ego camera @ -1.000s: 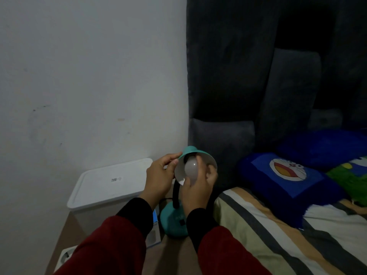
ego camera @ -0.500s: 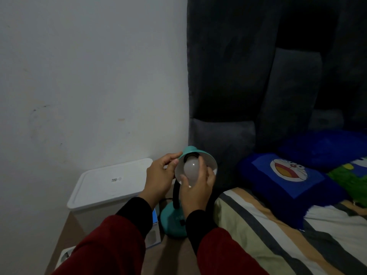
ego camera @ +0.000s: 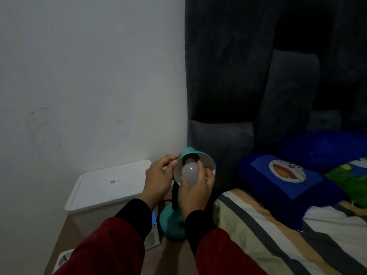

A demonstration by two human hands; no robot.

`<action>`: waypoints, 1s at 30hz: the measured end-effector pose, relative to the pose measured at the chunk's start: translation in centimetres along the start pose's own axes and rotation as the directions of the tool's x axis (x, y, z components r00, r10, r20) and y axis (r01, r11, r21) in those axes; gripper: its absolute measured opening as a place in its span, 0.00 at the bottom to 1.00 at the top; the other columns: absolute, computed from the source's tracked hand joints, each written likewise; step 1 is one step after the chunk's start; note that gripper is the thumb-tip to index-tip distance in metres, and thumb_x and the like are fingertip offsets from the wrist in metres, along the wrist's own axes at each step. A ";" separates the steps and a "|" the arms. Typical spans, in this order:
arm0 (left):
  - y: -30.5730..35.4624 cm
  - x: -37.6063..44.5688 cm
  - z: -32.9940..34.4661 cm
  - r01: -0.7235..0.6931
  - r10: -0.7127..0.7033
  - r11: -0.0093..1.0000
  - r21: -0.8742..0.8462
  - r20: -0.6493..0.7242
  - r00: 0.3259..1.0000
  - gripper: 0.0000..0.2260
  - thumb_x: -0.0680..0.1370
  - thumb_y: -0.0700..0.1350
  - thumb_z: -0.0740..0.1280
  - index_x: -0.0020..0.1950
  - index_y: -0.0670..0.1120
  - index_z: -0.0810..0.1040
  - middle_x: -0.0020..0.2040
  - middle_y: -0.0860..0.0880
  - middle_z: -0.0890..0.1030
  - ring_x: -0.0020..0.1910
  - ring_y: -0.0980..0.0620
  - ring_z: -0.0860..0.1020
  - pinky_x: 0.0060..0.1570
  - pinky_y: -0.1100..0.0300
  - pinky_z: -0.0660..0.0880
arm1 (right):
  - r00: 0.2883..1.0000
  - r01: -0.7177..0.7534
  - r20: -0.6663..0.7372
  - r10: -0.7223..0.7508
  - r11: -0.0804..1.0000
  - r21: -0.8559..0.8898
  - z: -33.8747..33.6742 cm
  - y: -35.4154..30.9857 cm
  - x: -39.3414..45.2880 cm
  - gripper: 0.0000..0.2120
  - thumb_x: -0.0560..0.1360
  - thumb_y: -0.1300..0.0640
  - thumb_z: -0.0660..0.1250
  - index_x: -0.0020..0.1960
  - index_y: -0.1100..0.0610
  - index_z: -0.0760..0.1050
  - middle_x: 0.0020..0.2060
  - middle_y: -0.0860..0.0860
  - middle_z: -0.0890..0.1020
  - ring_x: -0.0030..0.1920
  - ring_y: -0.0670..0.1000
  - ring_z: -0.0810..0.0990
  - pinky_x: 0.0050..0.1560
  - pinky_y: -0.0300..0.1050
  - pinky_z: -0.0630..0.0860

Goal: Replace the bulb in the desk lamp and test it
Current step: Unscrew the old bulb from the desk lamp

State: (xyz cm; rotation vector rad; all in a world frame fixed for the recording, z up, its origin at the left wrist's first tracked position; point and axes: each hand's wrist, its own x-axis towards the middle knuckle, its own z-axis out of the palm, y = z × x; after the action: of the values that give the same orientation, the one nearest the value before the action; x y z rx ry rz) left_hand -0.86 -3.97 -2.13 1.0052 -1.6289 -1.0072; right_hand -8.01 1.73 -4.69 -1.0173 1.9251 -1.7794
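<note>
right hand [ego camera: 195, 192] was wrapped around the white bulb [ego camera: 189, 172], fingers curled over its globe from below, thumb on the left side; the grip looked suited to twisting. the bulb's neck sat at the dark socket [ego camera: 189, 158] inside the shade; whether it was fully threaded could not be told. bulb unlit.

left hand [ego camera: 158, 179], at 9 o'clock of the bulb, pinched the rim of the teal shade [ego camera: 198, 157] between thumb and fingers, apparently to stop the head from swinging on its flexible black neck [ego camera: 175, 195] while the other hand turned. the shade was tilted to face the wearer, which exposed the socket.

the lamp's round teal base [ego camera: 170, 225] stood at 6 o'clock of the shade, on a brown surface between a white lidded box [ego camera: 107, 187] at 9 o'clock and the striped bedding [ego camera: 268, 235] at 3 o'clock. a small blue-and-white carton [ego camera: 153, 235] lay just beside the base, possibly the bulb's packaging.

judgement: bulb step under way, direction of turn unknown; switch test not yet done. cross-threading was the risk if the shade slipped.
</note>
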 end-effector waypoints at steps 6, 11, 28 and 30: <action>-0.2 0.0 -0.1 0.000 0.000 1.000 0.008 -0.006 1.000 0.11 0.79 0.43 0.63 0.54 0.56 0.82 0.54 0.51 0.84 0.55 0.49 0.81 0.60 0.45 0.77 | 0.998 -0.060 -0.002 0.060 0.998 0.023 -0.1 -0.3 0.0 0.33 0.72 0.59 0.71 0.73 0.53 0.61 0.73 0.54 0.61 0.71 0.54 0.65 0.65 0.38 0.65; -0.1 0.0 -0.1 -0.011 0.011 1.000 0.013 0.004 1.000 0.13 0.79 0.43 0.63 0.50 0.61 0.82 0.54 0.51 0.84 0.55 0.49 0.81 0.59 0.45 0.77 | 0.998 -0.063 0.011 0.062 0.996 0.055 -0.3 -0.6 0.2 0.38 0.71 0.57 0.73 0.75 0.51 0.58 0.74 0.55 0.59 0.72 0.55 0.65 0.66 0.41 0.66; 0.1 -0.2 0.0 0.011 -0.011 1.000 0.019 0.001 1.000 0.11 0.79 0.43 0.63 0.54 0.56 0.82 0.54 0.50 0.84 0.55 0.49 0.81 0.59 0.46 0.77 | 0.999 -0.014 0.031 0.013 1.000 0.026 -0.4 -0.4 0.1 0.34 0.73 0.59 0.70 0.74 0.50 0.59 0.73 0.54 0.60 0.72 0.53 0.64 0.65 0.37 0.65; 0.2 -0.2 0.0 0.008 -0.008 1.000 0.028 -0.005 1.000 0.11 0.79 0.42 0.63 0.55 0.54 0.82 0.54 0.50 0.84 0.55 0.49 0.81 0.59 0.46 0.77 | 0.999 0.037 0.039 -0.036 0.999 -0.020 -0.4 -0.1 0.0 0.33 0.74 0.65 0.67 0.74 0.49 0.59 0.74 0.54 0.58 0.73 0.53 0.63 0.64 0.35 0.61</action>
State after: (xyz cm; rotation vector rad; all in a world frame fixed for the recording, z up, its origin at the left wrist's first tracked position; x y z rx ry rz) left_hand -0.87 -3.73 -1.99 1.0331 -1.6400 -0.9889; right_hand -8.24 1.98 -4.50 -1.0923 1.9176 -1.7492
